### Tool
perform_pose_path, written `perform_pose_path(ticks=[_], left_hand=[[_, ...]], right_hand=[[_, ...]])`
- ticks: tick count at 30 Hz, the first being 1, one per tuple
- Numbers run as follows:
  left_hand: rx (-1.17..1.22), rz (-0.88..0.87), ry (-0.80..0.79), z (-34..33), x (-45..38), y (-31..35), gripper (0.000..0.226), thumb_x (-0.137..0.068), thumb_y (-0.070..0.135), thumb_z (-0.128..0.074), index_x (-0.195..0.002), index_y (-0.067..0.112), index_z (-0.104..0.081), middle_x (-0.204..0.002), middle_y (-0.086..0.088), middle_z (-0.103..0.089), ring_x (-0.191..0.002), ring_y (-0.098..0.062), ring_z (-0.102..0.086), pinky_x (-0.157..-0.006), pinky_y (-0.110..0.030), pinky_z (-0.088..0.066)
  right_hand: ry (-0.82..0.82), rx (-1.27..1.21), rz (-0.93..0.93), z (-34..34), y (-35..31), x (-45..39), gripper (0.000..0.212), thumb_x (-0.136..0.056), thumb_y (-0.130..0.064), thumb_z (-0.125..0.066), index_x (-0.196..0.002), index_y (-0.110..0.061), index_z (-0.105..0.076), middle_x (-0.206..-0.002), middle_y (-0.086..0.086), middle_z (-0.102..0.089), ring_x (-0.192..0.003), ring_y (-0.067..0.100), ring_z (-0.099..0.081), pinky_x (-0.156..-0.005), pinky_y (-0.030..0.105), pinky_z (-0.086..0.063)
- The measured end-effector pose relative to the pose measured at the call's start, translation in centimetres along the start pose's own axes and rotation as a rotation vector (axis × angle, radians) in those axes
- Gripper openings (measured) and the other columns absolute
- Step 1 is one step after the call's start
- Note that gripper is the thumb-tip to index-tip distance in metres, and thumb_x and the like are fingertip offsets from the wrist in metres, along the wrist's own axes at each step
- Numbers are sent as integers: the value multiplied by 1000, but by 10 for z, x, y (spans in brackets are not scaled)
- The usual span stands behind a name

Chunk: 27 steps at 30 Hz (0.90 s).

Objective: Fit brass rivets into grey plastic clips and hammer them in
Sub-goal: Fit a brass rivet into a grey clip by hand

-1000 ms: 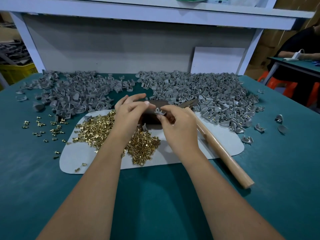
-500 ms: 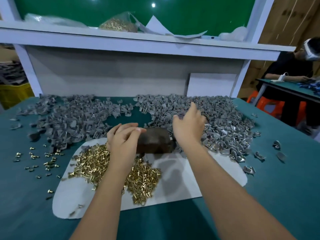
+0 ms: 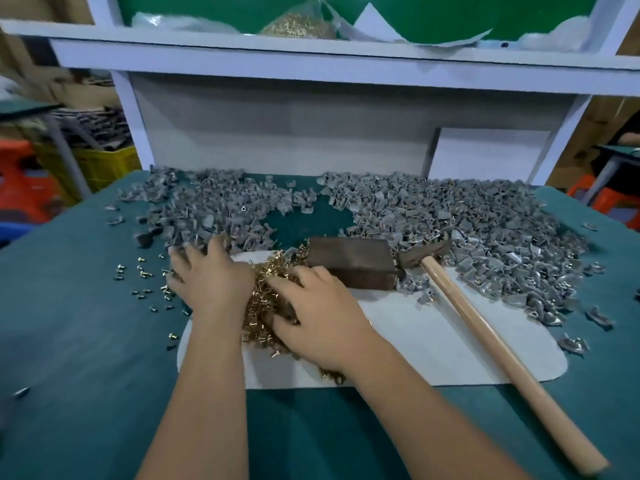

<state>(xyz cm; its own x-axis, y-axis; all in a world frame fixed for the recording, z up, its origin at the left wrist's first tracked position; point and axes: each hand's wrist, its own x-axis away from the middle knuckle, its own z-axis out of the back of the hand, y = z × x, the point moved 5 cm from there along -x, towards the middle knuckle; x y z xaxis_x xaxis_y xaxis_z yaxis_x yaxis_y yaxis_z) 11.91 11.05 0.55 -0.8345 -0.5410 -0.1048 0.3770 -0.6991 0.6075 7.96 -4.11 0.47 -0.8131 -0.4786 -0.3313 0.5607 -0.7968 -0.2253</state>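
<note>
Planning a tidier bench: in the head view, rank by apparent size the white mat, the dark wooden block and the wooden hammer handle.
1. White mat, clearly largest.
2. Wooden hammer handle and dark wooden block: unsure, since the handle is longer but thin.

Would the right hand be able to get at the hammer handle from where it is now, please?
Probably yes. The right hand lies on the brass rivets, and the hammer handle lies bare on the white mat to its right, with nothing lying between them.

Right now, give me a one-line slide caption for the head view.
Left hand reaches the grey clips, right hand rests on brass rivets; hammer lies idle beside the dark block.
</note>
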Motion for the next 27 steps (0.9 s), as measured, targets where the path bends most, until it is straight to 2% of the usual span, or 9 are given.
perform_pose_path(ticks=[2,4,6,8,14,17,19,22,27], left_hand=[[-75,27,-88,-4,-5,-6,62,-91,19,-48,-150,23,-31,-162,-14,-15,-150,-30,0,-119,-53,-3],[-117,-17,-102,-7,-9,-7,48,-92,17,-46,-140,18,-49,-153,-13,-35,-144,-32,-25,-117,-52,-14],[-57,-87,-35,-7,-9,-4,36,-87,10,-50,-119,14,-67,-129,-14,-60,-121,-34,-53,-105,-44,-37],[20,-104,32,-5,-6,-3,34,-83,6,-54,-108,18,-73,-109,-12,-70,-103,-34,-62,-88,-36,-47],[123,-111,163,2,-5,-1,26,-87,13,-58,-99,29,-76,-94,-3,-73,-91,-31,-63,-91,-39,-46],[443,-154,119,1,-6,5,20,-92,16,-62,-104,25,-75,-98,-1,-74,-73,-24,-64,-74,-32,-54],[595,-168,57,-2,-7,10,20,-92,14,-65,-110,18,-74,-101,-2,-74,-79,-20,-66,-75,-26,-53],[786,-157,-28,-6,-7,15,24,-87,4,-69,-110,10,-72,-102,-3,-73,-88,-6,-67,-77,-10,-51],[904,-173,-132,-13,3,33,18,-84,6,-73,-101,15,-74,-89,7,-73,-78,1,-68,-69,-10,-51]], right_hand=[[-69,73,8,-7,-4,0,56,-88,-48,-47,-140,-28,-43,-134,2,-46,-121,25,-34,-101,40,-33],[-69,72,18,-8,-7,-1,50,-89,-46,-46,-134,-25,-50,-128,1,-49,-118,24,-37,-97,38,-35],[-39,24,24,-5,-8,-3,37,-89,-37,-50,-120,-20,-60,-113,0,-54,-109,21,-41,-90,36,-40],[-24,-40,26,-3,-8,-4,27,-90,-29,-53,-110,-15,-65,-104,0,-55,-105,18,-42,-87,36,-42],[-22,-151,5,1,-8,-6,8,-92,-20,-57,-92,-17,-65,-95,-5,-59,-102,14,-47,-84,33,-43],[6,-140,-5,6,-5,-6,9,-93,-19,-57,-94,-17,-65,-97,-4,-61,-102,15,-49,-85,36,-45],[54,-170,-9,10,-2,-5,8,-91,-18,-59,-94,-17,-66,-95,-5,-61,-100,14,-50,-83,34,-45],[173,-255,-39,19,3,-5,11,-88,-9,-61,-94,-15,-68,-95,-5,-62,-93,13,-55,-82,31,-47],[480,-267,-94,43,25,1,17,-85,1,-63,-95,-9,-70,-95,-2,-63,-91,9,-57,-85,21,-47]])
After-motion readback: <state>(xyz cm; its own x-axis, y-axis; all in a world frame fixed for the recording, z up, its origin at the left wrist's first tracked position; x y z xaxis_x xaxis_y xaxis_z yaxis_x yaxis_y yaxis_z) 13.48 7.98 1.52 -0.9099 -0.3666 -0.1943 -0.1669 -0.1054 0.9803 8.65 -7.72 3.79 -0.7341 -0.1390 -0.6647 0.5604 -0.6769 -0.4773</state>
